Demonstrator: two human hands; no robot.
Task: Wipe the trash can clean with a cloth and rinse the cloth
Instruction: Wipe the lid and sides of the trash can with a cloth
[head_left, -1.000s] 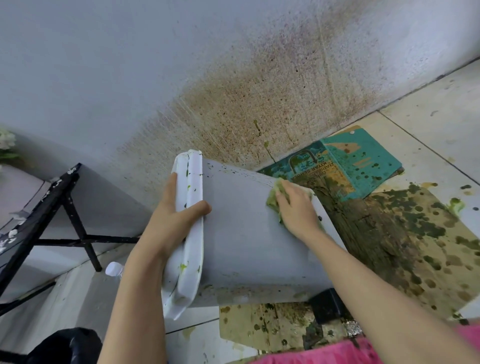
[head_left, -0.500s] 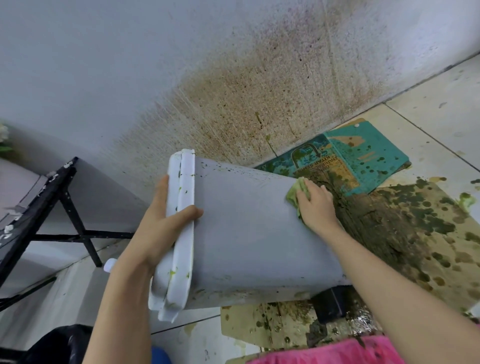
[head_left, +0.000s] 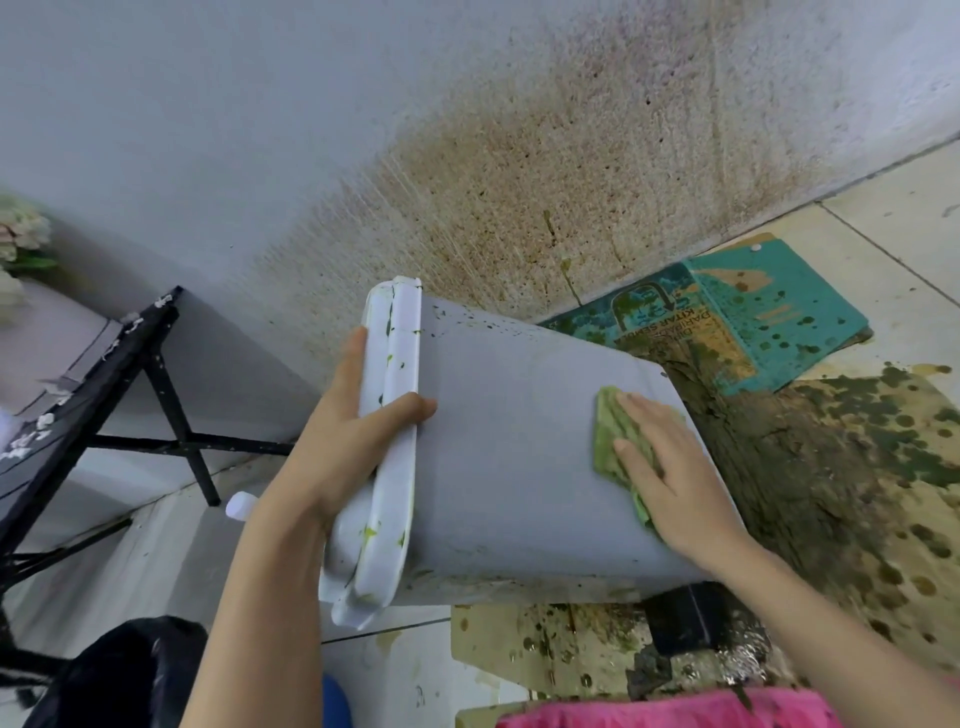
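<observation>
The tilted trash can (head_left: 509, 447) is gripped at its rim by the left hand (head_left: 337, 447); a green cloth (head_left: 610, 441) is pressed flat on its side by the straight-fingered right hand (head_left: 675, 478).

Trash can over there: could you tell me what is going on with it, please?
A person is wiping a tipped-over grey trash can. The left hand grips the white lid at the rim, while the right hand presses a green cloth flat on the can's side near its base. Green specks show on the lid; stained cardboard lies beneath.
</observation>
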